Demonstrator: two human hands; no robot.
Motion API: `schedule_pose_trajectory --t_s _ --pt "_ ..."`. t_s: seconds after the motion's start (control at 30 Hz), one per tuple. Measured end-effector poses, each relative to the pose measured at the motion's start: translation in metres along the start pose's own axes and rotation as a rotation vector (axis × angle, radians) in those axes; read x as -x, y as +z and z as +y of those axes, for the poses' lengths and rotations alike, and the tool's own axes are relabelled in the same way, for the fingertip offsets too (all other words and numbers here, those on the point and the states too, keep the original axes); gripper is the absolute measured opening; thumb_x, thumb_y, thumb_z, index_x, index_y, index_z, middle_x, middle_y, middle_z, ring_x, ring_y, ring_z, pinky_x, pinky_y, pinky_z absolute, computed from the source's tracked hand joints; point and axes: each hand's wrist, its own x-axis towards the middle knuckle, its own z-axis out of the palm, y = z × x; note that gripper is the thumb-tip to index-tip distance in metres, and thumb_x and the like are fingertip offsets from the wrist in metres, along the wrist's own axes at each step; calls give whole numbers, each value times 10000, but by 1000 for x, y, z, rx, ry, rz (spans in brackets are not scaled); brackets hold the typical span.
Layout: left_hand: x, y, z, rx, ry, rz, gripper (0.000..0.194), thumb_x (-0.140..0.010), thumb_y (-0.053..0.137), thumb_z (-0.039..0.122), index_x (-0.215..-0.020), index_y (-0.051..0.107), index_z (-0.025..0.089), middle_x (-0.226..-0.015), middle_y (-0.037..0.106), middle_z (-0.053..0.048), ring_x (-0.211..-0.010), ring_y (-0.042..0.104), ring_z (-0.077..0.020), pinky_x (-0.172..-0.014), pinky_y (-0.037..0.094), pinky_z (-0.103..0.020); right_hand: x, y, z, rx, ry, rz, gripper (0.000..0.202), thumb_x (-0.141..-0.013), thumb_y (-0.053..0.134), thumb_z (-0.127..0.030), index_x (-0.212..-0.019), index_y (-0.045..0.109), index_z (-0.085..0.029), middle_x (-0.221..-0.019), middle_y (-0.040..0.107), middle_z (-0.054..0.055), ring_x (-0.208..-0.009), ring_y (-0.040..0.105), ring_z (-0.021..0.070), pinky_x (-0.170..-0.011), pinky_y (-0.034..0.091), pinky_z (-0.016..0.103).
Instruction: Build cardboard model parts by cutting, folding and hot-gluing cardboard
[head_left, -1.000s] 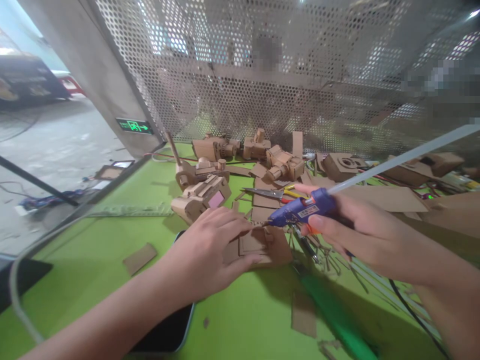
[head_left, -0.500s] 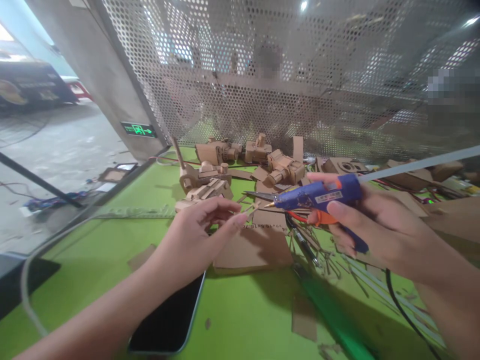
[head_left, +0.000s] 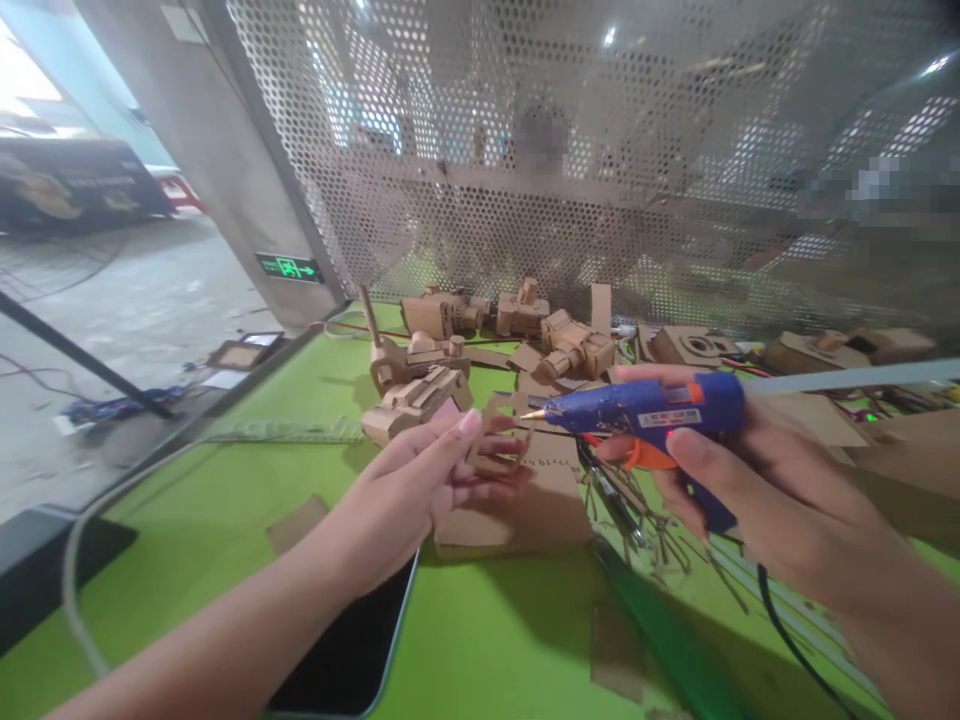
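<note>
"Starting with the head view, what does the left hand [head_left: 420, 480] hold?"

"A thin cardboard frame [head_left: 489, 460], pinched at its left edge: thumb on the near side, the other fingers spread behind it and partly showing through its opening."

"And the right hand [head_left: 757, 480]?"

"Wrapped round a blue glue gun [head_left: 645, 408], fingers beside the orange trigger [head_left: 651, 456]. Whether they squeeze it, I can't tell."

"How near is the nozzle [head_left: 534, 414]?"

"Pointing left, its tip at the frame's upper right. Touching or just short, I can't say."

"Underneath?"

"A cardboard block [head_left: 517, 522], flat on the green table [head_left: 487, 650]."
</note>
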Motion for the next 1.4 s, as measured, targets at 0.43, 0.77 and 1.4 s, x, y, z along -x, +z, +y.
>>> schedule_pose_trajectory --t_s 0.43,0.77,1.4 --pt "10 9 2 156 -78 -220 267 -1061 853 437 -1199 930 222 -1179 929 -105 -1002 885 -213 -919 730 -293 7 10 0 -138 -56 26 458 -1094 732 -542 -1505 677 -349 -1005 860 52 -562 569 167 -590 562 351" --pt "11 6 0 88 -95 -249 324 -1084 809 500 -1224 931 234 -1186 929 -70 -1037 873 -195 -956 692 -253 12 11 0 -44 -35 -12 408 -1079 733 -553 -1449 689 -388 -942 771 35 -606 586 195 -567 538 347" --pt "11 6 1 80 -90 -229 346 -1108 766 494 -1196 937 206 -1169 923 -91 -1032 858 -217 -977 684 -290 13 3 12 64 -78 -53 493 -1096 745 -491 -1556 622 -363 -998 821 74 -829 780 294 -626 631 350"
